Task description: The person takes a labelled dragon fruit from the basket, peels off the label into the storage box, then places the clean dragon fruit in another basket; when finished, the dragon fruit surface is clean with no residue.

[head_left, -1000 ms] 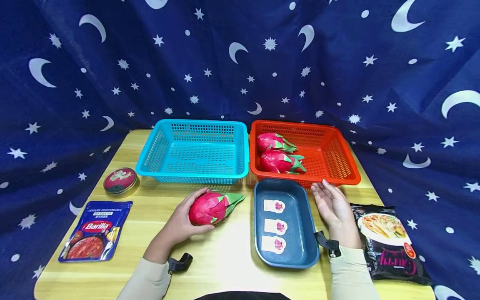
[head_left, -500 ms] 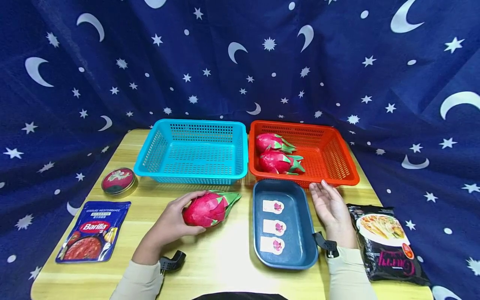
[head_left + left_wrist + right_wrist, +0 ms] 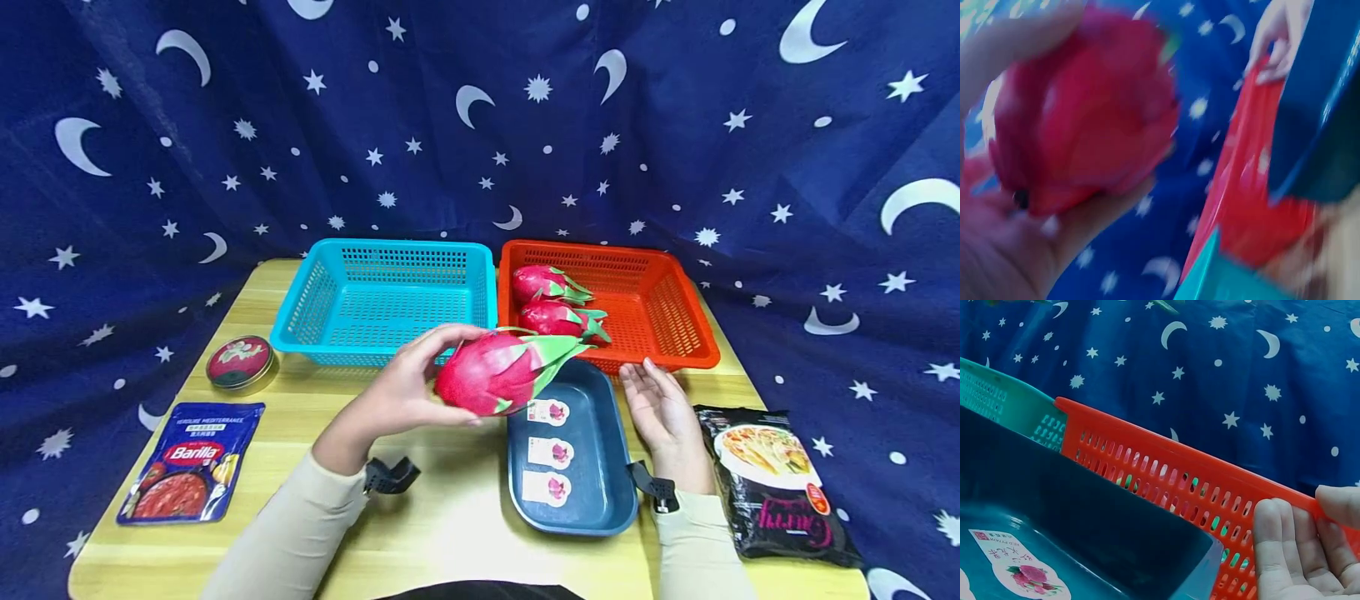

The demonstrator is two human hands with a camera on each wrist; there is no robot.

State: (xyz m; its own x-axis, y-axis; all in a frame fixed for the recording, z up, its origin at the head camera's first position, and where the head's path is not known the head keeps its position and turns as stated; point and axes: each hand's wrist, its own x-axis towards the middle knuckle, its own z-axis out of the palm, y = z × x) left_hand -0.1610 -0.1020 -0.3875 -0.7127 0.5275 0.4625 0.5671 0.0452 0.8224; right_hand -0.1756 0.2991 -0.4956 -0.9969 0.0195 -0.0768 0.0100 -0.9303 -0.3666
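Note:
My left hand (image 3: 412, 383) grips a pink dragon fruit (image 3: 487, 375) with green leaf tips, thumb on its near side and fingers behind. The fruit is off the table, its leaves over the far left corner of a dark blue tray (image 3: 592, 483). Up close in the left wrist view, the dragon fruit (image 3: 1094, 119) is blurred. My right hand (image 3: 663, 412) pinches the near rim of the red basket (image 3: 637, 325); in the right wrist view the thumb lies over the rim (image 3: 1222, 464) and the fingers against the outer wall. Two more dragon fruits (image 3: 551, 317) lie in that basket.
A turquoise basket (image 3: 405, 312) stands left of the red one. Dragon fruit stickers (image 3: 551, 452) lie in the blue tray. At left are a round tin (image 3: 240, 362) and a Barilla pouch (image 3: 187, 467); at right, a black curry noodle packet (image 3: 776, 492).
My left hand has lifted the dragon fruit off the table and carried it right and away from me, to the blue tray's far left corner. My right hand stays at the red basket's rim.

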